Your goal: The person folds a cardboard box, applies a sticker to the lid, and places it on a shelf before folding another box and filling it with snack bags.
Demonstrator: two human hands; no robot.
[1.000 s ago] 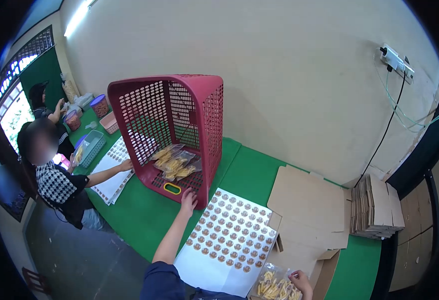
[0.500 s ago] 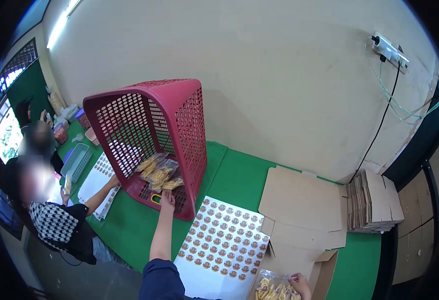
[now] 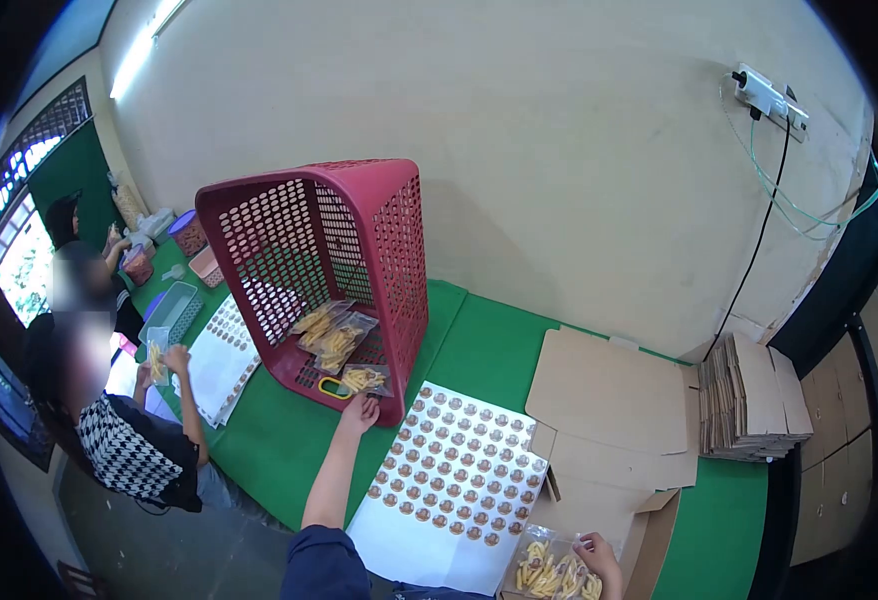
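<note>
A tall red plastic basket (image 3: pixel 399 240) lies on its side with its mouth toward me. Several clear bags of yellow stick-shaped snacks (image 3: pixel 334 340) rest inside it. My left hand (image 3: pixel 361 410) is at the basket's lower rim, fingers closed on the edge of one snack bag (image 3: pixel 366 379). My right hand (image 3: pixel 597 556) pinches the top of another bag (image 3: pixel 551 572) at the open cardboard box (image 3: pixel 599 505); the lower part of that box is cut off by the frame. Between my hands lies a white sheet of round brown stickers (image 3: pixel 454 465).
Flattened cardboard boxes (image 3: pixel 749 400) are stacked at the right. Left of the basket are more sticker sheets (image 3: pixel 209 370) and a teal basket (image 3: pixel 174 310). A co-worker (image 3: pixel 139 440) holds a bag there, with another person behind. A power strip (image 3: pixel 769 100) hangs on the wall.
My left hand has drawn a snack bag toward the basket's rim, away from the others. My right hand stays at its bag. The co-worker's hand has left the sticker sheets and come to the bag.
</note>
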